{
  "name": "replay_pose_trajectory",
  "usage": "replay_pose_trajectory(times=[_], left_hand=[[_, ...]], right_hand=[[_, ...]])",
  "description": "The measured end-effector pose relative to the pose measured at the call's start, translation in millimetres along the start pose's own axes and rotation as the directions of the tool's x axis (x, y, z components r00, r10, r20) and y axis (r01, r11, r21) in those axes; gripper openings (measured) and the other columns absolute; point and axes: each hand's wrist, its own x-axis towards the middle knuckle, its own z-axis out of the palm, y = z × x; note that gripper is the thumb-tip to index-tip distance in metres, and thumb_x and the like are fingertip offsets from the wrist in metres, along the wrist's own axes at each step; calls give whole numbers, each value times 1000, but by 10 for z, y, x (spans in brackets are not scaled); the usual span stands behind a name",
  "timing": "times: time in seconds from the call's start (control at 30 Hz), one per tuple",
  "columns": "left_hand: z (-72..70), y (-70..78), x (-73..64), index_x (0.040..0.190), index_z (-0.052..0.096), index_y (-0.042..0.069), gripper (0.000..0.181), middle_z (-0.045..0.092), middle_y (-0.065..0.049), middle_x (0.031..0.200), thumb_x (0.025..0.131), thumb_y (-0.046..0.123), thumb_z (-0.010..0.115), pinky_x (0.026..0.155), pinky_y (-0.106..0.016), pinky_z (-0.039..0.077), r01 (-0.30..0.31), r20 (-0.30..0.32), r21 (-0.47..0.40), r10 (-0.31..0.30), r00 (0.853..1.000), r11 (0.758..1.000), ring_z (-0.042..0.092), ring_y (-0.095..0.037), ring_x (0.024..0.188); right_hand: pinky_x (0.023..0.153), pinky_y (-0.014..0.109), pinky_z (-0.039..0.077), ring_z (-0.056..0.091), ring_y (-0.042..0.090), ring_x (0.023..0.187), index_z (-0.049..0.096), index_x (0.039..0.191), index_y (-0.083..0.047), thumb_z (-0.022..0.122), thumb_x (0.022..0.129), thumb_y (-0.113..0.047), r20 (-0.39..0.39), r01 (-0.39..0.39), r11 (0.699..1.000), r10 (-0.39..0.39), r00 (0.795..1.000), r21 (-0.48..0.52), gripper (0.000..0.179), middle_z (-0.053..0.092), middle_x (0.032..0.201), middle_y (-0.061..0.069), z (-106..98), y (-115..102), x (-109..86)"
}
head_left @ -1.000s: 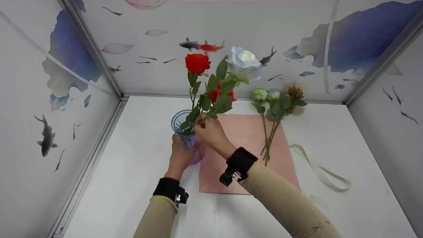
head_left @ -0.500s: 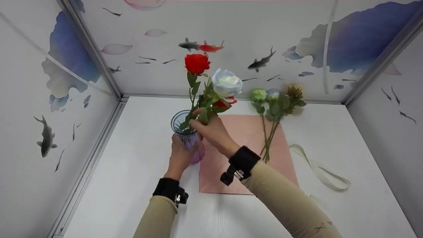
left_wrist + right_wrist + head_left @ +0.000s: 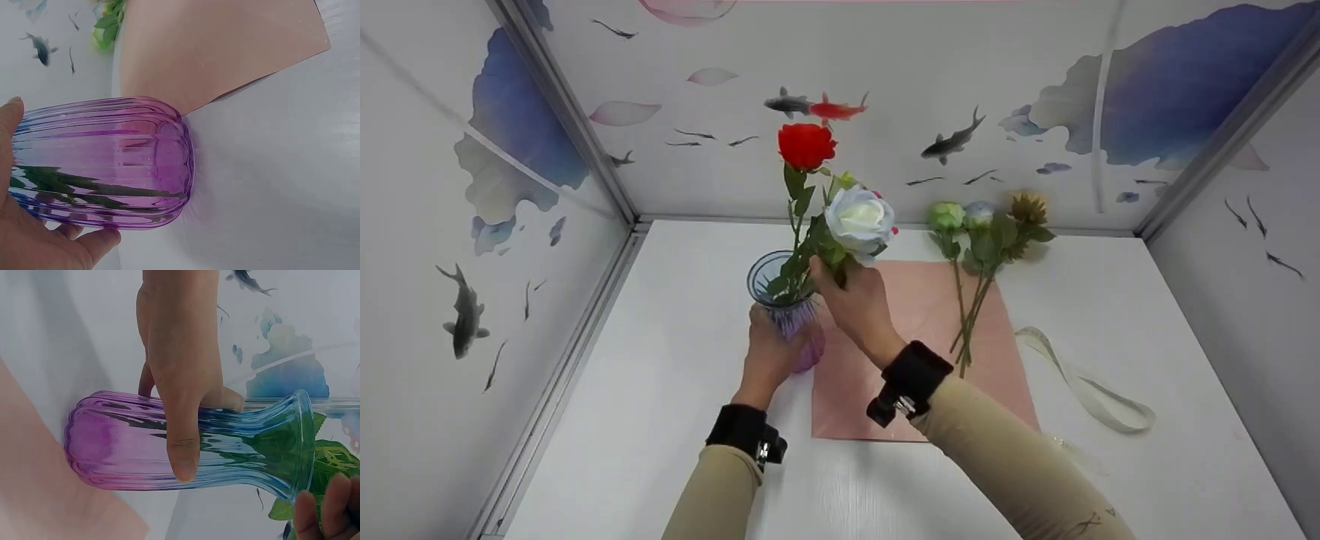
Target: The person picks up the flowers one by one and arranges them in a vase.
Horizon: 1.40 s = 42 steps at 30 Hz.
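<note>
A ribbed glass vase point(image 3: 112, 152), purple at its base and blue toward the flared rim, stands upright on the white table. My left hand point(image 3: 769, 346) grips it round the middle; in the right wrist view the left thumb point(image 3: 184, 455) lies across the glass. Leafy stems show through the wall. A tall red rose point(image 3: 807, 146) rises from the vase. At the right of the rim, my right hand point(image 3: 859, 307) pinches the stem of a pale blue-white rose point(image 3: 860, 219) just below its bloom. Behind that bloom, another red flower is mostly hidden.
Pink wrapping paper point(image 3: 877, 409) lies flat right of the vase. On its far right part rest several loose flowers point(image 3: 975, 300), with green, bluish and yellow-brown heads. A pale ribbon point(image 3: 1084, 390) curls farther right. Printed walls point(image 3: 1035, 75) enclose the table's back and sides.
The white rose has come down and left toward the vase, its bloom now covering most of the second red flower. My right hand has shifted along with it; the left hand keeps its hold.
</note>
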Motion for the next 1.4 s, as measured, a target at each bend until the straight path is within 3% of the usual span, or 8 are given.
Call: replay_pose_trajectory(times=[0.1,0.23,0.37,0.77,0.9,1.13,1.27,1.4], left_hand=[[-3,0,-3,152,19,-5,93,38,-29,151,90,32,77,117,-54,36,1,-6,-5,-1,1000,1000,43,-39,142],[-3,0,-4,153,17,-5,95,37,-29,152,90,36,76,117,-54,36,29,6,9,-29,1000,1000,42,-40,143],[-3,4,-6,154,15,-4,97,36,-29,153,91,39,74,117,-54,36,55,12,23,-55,998,998,41,-39,144],[8,24,-12,153,16,-5,92,39,-29,150,91,34,73,115,-55,37,77,5,51,-77,997,996,42,-40,143],[1,27,-25,152,18,-7,92,41,-31,148,90,33,74,115,-54,38,59,-10,53,-59,998,997,43,-42,141],[-27,35,-14,155,14,-2,98,39,-26,150,88,39,74,114,-54,39,107,4,53,-108,994,993,43,-37,142],[-35,24,5,154,15,-2,100,40,-25,150,86,39,77,115,-52,38,85,-1,44,-85,996,995,43,-36,142],[-34,17,10,154,15,-3,101,39,-28,150,86,40,77,115,-53,38,75,2,48,-75,997,996,43,-38,142]], right_hand=[[80,40,55,65,21,81,65,111,3,63,100,-24,-60,63,998,-64,996,-22,29,69,95,14,1,28,-5],[63,35,58,66,19,62,61,118,4,63,100,-21,-35,35,999,-35,999,11,30,69,95,14,-14,79,-11],[47,31,51,58,15,45,63,108,1,62,101,-27,6,-46,999,46,999,7,29,68,78,10,-44,145,20],[57,28,55,69,36,64,71,93,-4,60,104,-30,109,-171,985,169,980,18,30,71,73,7,-101,194,221],[55,28,55,69,38,66,70,100,-3,60,104,-32,126,-191,981,185,975,37,31,70,73,9,-95,229,266],[57,35,58,68,28,63,65,118,-3,62,103,-34,151,-188,978,174,973,85,34,69,79,14,-90,326,289],[67,45,60,68,31,67,66,118,-6,61,102,-40,206,-233,962,201,958,145,37,70,81,17,-105,367,285],[75,44,60,69,29,74,63,121,-9,61,102,-44,313,-280,936,207,927,211,40,71,86,13,-151,452,262]])
